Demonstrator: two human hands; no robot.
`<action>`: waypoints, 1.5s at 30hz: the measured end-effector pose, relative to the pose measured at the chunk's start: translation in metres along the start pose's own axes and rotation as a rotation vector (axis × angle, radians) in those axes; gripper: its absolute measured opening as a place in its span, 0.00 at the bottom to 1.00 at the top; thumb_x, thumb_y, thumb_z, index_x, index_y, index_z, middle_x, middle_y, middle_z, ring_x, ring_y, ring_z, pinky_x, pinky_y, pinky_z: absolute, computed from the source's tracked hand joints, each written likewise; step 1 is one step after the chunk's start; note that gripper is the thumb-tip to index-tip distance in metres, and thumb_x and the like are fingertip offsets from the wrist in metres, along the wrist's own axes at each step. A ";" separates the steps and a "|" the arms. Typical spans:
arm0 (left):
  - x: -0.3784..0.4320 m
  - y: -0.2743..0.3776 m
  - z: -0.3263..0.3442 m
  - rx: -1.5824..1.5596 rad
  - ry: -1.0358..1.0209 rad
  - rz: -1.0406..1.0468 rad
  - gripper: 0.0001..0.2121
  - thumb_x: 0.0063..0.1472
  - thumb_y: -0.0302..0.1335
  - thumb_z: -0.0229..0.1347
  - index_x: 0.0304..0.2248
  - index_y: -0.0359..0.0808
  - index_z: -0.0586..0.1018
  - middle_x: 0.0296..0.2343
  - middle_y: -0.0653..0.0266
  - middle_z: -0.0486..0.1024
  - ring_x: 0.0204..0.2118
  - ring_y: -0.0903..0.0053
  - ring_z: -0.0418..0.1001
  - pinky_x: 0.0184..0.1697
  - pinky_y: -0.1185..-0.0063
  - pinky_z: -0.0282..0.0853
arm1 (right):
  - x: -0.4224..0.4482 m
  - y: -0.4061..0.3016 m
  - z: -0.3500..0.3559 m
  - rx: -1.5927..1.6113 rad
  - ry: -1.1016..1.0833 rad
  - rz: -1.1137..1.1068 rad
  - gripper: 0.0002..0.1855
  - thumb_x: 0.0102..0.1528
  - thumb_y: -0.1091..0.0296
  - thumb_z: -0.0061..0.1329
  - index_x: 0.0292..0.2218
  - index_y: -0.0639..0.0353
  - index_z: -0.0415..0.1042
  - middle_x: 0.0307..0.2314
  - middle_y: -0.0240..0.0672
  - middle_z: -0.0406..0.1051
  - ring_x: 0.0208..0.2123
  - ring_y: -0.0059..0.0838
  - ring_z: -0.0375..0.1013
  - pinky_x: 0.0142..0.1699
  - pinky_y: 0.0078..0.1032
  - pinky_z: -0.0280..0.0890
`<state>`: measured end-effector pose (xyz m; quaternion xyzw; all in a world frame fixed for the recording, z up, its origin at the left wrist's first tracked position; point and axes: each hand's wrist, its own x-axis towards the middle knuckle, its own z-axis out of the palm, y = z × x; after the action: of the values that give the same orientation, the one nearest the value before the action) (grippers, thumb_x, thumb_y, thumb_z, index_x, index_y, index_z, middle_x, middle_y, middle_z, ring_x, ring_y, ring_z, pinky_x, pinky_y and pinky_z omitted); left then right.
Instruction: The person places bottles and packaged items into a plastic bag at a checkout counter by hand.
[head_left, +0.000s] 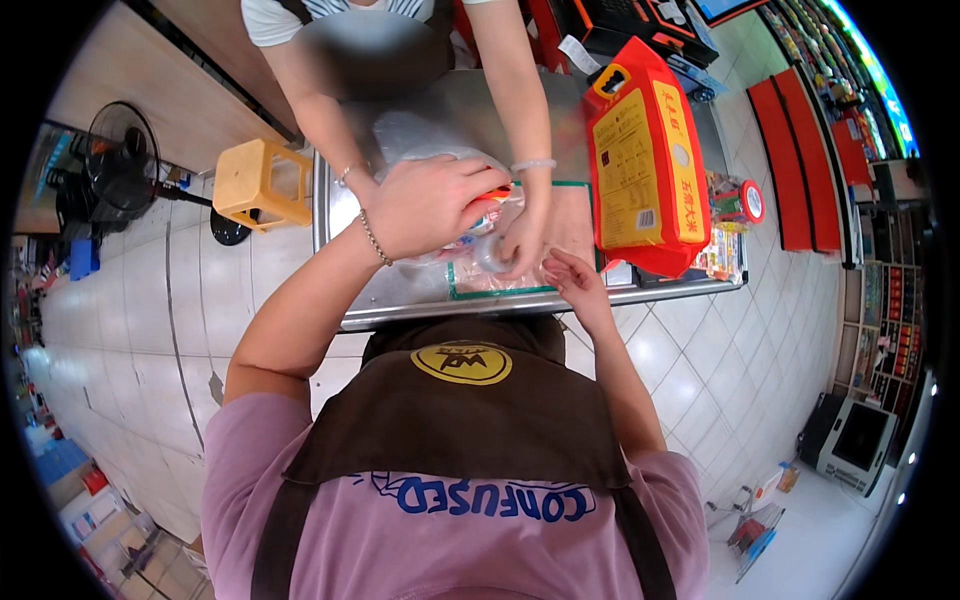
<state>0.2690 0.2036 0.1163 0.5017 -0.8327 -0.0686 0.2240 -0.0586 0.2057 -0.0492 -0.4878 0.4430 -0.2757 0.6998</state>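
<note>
My left hand (431, 202), with a beaded bracelet at the wrist, reaches over the counter. Its fingers curl over a package with a red and orange edge (493, 195), mostly hidden behind the hand and clear plastic film (420, 139). My right hand (577, 285) holds nothing; its loosely bent fingers hover by the counter's near edge. Between my hands, a co-worker's hand (525, 232) is at a clear ring-shaped thing, perhaps a tape roll (491, 255). The co-worker's other hand (364, 187) is partly behind my left one.
On the metal counter (390, 296) lies a green-bordered mat (510, 285). A red and yellow rice bag (645, 165) stands upright at its right, beside a red-lidded jar (750, 201). Left of the counter are a yellow plastic stool (247, 180) and a black fan (124, 146).
</note>
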 end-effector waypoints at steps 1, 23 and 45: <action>0.000 0.000 0.001 -0.009 -0.003 -0.004 0.12 0.60 0.35 0.54 0.42 0.46 0.78 0.36 0.70 0.78 0.35 0.68 0.77 0.35 0.71 0.73 | -0.006 0.006 0.000 0.030 -0.002 -0.002 0.26 0.58 0.87 0.37 0.57 0.67 0.64 0.46 0.41 0.71 0.51 0.29 0.71 0.57 0.26 0.67; 0.007 0.018 -0.011 -0.017 -0.053 -0.158 0.15 0.52 0.28 0.62 0.41 0.41 0.79 0.34 0.61 0.79 0.35 0.64 0.77 0.37 0.73 0.73 | 0.110 -0.022 0.028 -0.412 0.000 -0.483 0.19 0.58 0.80 0.45 0.50 0.60 0.71 0.45 0.41 0.70 0.44 0.38 0.74 0.48 0.26 0.70; 0.004 0.021 -0.008 0.056 -0.013 -0.194 0.12 0.56 0.34 0.60 0.40 0.43 0.79 0.33 0.64 0.79 0.35 0.64 0.77 0.37 0.71 0.71 | 0.101 0.034 0.020 -1.156 0.160 -0.883 0.21 0.50 0.67 0.53 0.47 0.51 0.75 0.48 0.39 0.68 0.49 0.42 0.68 0.53 0.38 0.65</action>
<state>0.2534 0.2110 0.1316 0.5857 -0.7831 -0.0699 0.1968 0.0039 0.1443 -0.1136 -0.8909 0.3294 -0.2889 0.1197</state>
